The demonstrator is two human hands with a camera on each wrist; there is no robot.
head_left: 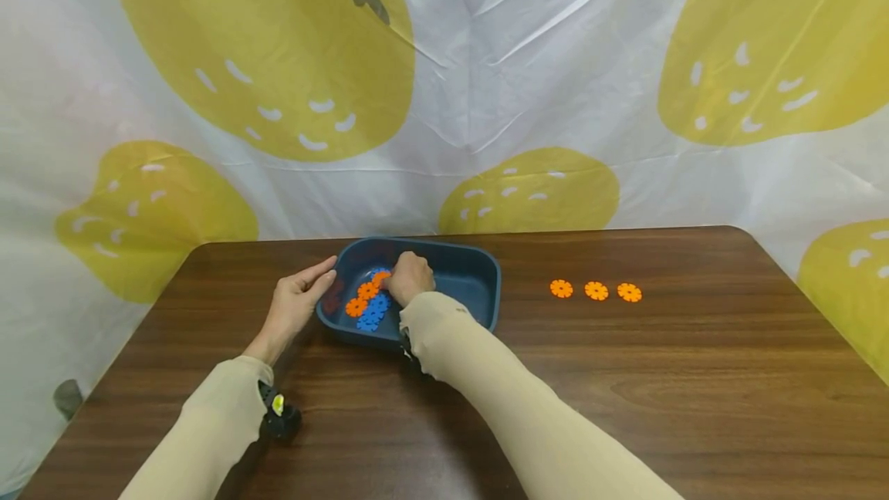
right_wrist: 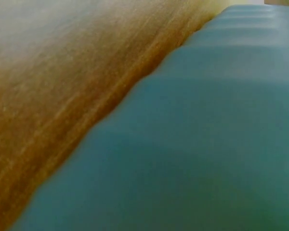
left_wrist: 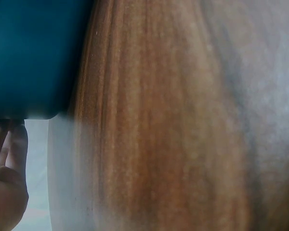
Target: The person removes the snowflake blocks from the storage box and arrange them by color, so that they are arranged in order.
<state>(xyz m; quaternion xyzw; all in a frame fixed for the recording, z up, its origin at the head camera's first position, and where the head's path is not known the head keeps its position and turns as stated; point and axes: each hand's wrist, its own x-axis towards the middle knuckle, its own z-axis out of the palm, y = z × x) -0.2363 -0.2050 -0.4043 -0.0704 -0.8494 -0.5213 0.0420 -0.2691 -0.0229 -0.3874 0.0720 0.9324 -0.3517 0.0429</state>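
A dark blue-grey plastic bin (head_left: 461, 249) sits at the back of the table. Orange flower-shaped discs (head_left: 356, 307) and several blue ones (head_left: 370, 321) lie inside its left half. My left hand (head_left: 292, 303) touches the bin's left end with extended fingers and thumb. In the left wrist view, the left hand's fingers (left_wrist: 12, 144) meet the edge of the bin (left_wrist: 29, 57). Reaching into the bin, my right hand (head_left: 411, 278) has curled fingers and pinches an orange disc (head_left: 380, 279) at its edge. Its fingertips are mostly hidden by the hand itself.
Three more orange discs (head_left: 596, 290) lie in a row on the wooden table (head_left: 660, 384), right of the bin. Behind the table hangs a white curtain (head_left: 472, 99) with yellow fruit prints. The bin's outer wall (right_wrist: 192, 144) fills much of the right wrist view.
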